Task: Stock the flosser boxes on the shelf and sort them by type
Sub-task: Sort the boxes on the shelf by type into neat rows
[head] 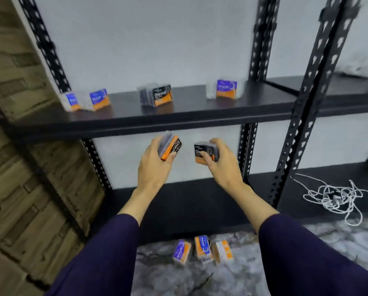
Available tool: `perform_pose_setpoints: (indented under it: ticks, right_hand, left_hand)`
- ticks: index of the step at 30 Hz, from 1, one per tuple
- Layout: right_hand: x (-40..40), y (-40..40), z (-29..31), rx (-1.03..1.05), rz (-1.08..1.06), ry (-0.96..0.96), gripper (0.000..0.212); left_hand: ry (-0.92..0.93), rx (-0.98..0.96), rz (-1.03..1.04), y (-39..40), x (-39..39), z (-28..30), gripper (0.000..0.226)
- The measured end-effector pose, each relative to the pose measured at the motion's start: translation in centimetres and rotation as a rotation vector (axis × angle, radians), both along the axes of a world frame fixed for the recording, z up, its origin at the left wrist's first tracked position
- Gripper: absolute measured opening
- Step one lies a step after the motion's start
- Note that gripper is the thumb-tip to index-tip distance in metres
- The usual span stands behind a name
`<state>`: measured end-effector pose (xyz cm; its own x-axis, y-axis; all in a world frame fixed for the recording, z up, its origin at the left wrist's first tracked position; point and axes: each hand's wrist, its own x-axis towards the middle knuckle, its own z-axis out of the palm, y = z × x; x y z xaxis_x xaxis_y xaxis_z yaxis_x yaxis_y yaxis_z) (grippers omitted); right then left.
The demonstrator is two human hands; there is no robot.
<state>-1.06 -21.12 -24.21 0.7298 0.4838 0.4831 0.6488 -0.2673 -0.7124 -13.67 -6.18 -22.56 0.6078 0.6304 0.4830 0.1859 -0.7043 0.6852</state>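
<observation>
My left hand (155, 165) grips a black-and-orange charcoal flosser box (170, 148), tilted, just below the front edge of the black shelf (191, 116). My right hand (221, 165) holds a second charcoal box (204, 152) upright at the same height. On the shelf stand two blue-and-orange boxes at the left (71, 101) (99, 99), one charcoal box (156, 95) in the middle, and one blue-and-orange box (225, 89) to the right. Three more boxes (202, 248) lie on the floor below, two blue-and-orange and one white-and-orange.
Black perforated uprights (307, 99) frame the shelving. A tangle of white cable (332, 199) lies on the lower shelf at the right. A wooden panelled wall (18, 157) is at the left. The floor (253, 270) is grey marbled.
</observation>
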Motion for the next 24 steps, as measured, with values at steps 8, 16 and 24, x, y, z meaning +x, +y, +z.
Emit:
perform_pose_setpoints:
  ticks: [8,16,24]
  right_hand:
    - [-1.3,3.7,10.9,0.14,0.02,-0.072,0.041]
    - [0.7,8.1,12.7,0.032,0.024,-0.009,0.063]
    - [3.2,11.9,12.2,-0.138,-0.153,-0.044,0.056]
  left_hand:
    - [-0.162,0.138,0.083,2.6,-2.4,9.6,0.055]
    - [-0.174,0.126,0.106,7.6,-2.2,12.2,0.054]
    - [-0.132,0.101,0.077,11.2,-1.1,11.3,0.054]
